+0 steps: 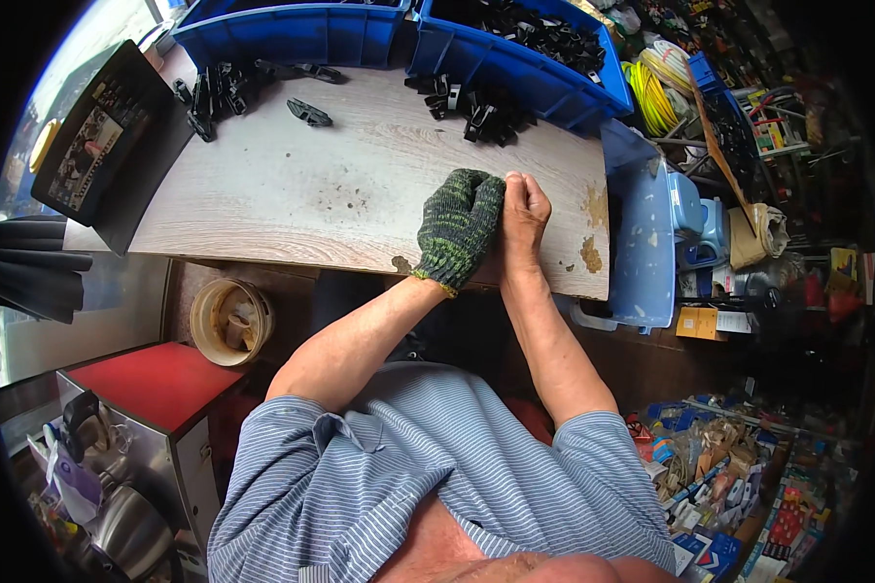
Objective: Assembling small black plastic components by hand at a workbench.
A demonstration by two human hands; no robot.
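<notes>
My left hand [460,223], in a dark green knitted glove, is closed over the near edge of the wooden table [272,209]. Pressed against it on the right is my bare right hand [525,223], its fingers curled in and the thumb on top. Whatever the two hands hold between them is hidden. Beyond them lies a heap of black plastic clips [481,115]. A second group of long black plastic parts [226,92] sits at the far left, and a single black part [309,112] lies apart from it.
Two blue bins stand along the far edge, a left one [292,39] and a right one [515,70] with black parts inside. A dark-framed screen [97,146] is at left. Below the table are a bucket [204,325] and a red-topped cabinet [151,384]. A pale blue tub [644,233] stands right.
</notes>
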